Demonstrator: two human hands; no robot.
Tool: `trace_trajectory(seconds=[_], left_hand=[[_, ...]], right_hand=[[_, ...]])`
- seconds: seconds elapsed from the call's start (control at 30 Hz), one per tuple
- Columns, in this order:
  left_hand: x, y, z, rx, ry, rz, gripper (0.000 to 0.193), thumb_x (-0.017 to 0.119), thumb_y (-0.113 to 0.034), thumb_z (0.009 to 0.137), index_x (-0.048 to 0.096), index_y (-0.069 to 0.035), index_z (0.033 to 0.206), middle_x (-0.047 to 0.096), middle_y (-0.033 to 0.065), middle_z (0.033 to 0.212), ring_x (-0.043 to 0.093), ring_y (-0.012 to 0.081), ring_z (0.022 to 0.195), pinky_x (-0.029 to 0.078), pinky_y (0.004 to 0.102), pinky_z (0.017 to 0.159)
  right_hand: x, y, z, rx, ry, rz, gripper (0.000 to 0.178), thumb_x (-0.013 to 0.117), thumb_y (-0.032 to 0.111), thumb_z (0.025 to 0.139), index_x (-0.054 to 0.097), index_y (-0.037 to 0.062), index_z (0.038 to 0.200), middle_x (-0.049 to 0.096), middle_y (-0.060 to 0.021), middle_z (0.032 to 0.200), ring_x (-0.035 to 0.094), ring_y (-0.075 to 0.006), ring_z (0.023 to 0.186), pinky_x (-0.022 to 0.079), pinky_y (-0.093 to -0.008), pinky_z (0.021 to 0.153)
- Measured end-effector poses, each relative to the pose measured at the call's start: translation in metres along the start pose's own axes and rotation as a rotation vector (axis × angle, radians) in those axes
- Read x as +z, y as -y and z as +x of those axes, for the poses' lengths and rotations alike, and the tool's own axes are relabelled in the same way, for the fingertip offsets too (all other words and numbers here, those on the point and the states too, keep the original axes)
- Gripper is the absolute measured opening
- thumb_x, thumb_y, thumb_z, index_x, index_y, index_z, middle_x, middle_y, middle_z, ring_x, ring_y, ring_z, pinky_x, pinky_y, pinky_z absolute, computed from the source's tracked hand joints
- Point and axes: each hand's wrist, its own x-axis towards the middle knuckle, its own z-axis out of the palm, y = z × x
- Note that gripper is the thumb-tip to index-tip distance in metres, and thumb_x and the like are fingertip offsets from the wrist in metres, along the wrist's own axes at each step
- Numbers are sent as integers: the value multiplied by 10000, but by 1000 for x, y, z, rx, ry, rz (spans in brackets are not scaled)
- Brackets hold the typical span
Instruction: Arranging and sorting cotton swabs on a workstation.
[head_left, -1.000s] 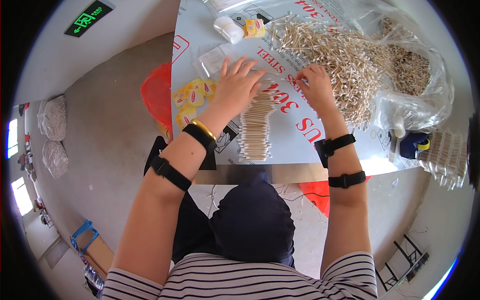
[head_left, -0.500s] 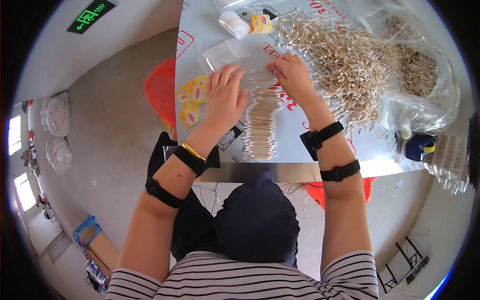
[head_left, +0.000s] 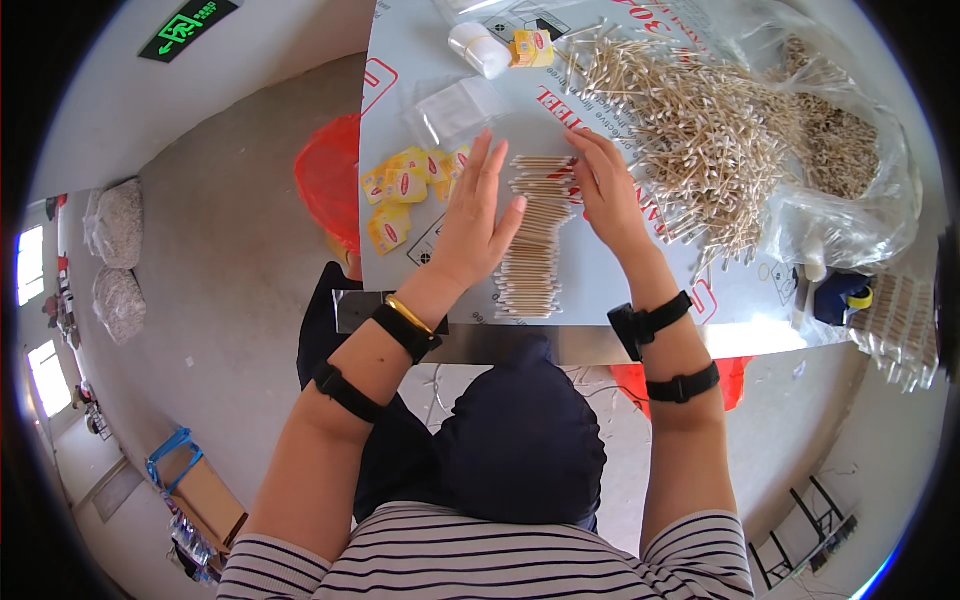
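Head view. Row of cotton swabs (head_left: pixel 530 265): one, on the sheet-covered tabletop (head_left: pixel 625 290), between the two hands. Row's long axis runs from the near table edge outward; each swab lies crosswise, left to right. Far end level with the fingers, the top few swabs spaced more loosely.

Left hand (head_left: pixel 474 222): at the row's left side, fingers extended, thumb spread toward the swab ends; nothing seen held.

Right hand (head_left: pixel 608 190): at the far end's right side, fingers slightly bent, thumb apart; no swab seen in grasp. Both hands equally near; contact cannot be told.
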Motion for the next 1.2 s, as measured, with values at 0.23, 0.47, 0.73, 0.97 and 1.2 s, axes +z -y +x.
trace_trajectory(seconds=[0.23, 0.47, 0.73, 0.97, 1.2], left_hand=[[34, -3, 16, -31, -59, -370, 760, 455, -435, 1107, 183, 9, 1661, 97, 284, 1742, 149, 445, 1612, 182, 501, 1292], [47, -9, 19, -23, -39, -515, 796, 427, -473, 1111, 135, 9, 1673, 60, 286, 1747, 119, 425, 1624, 146, 497, 1300], [-10, -1, -34, 12, -30, -500, 739, 418, -329, 1092, 137, 44, 1664, 56, 273, 1755, 78, 396, 1637, 100, 486, 1307], [1, -19, -82, -57, 86, -396, 728, 434, -326, 1064, 208, 47, 1646, 108, 290, 1742, 124, 455, 1620, 138, 535, 1300], [5, -8, -54, 89, 154, 206, 709, 470, -440, 1087, 328, -1, 1626, 280, 236, 1701, 208, 448, 1595, 150, 588, 1289]], right_hand=[[27, 6, -14, 33, -13, 176, 483, 490, 126, 1088, 462, -4, 1552, 370, -220, 1667, 281, -386, 1587, 271, -446, 1283], [43, 11, -17, 23, -46, 347, 508, 476, 98, 1084, 438, 21, 1585, 340, -203, 1696, 254, -365, 1604, 228, -438, 1295], [-5, 13, -64, 148, -86, 402, 518, 426, 102, 1096, 405, -21, 1598, 359, -190, 1689, 272, -322, 1601, 221, -421, 1292], [4, 44, -113, 141, 32, 72, 627, 538, 97, 1039, 335, -32, 1619, 313, -231, 1695, 257, -392, 1597, 219, -465, 1295], [10, 51, -87, -59, 227, -441, 688, 637, 298, 1010, 395, 130, 1632, 302, -140, 1718, 257, -349, 1595, 211, -520, 1299]])
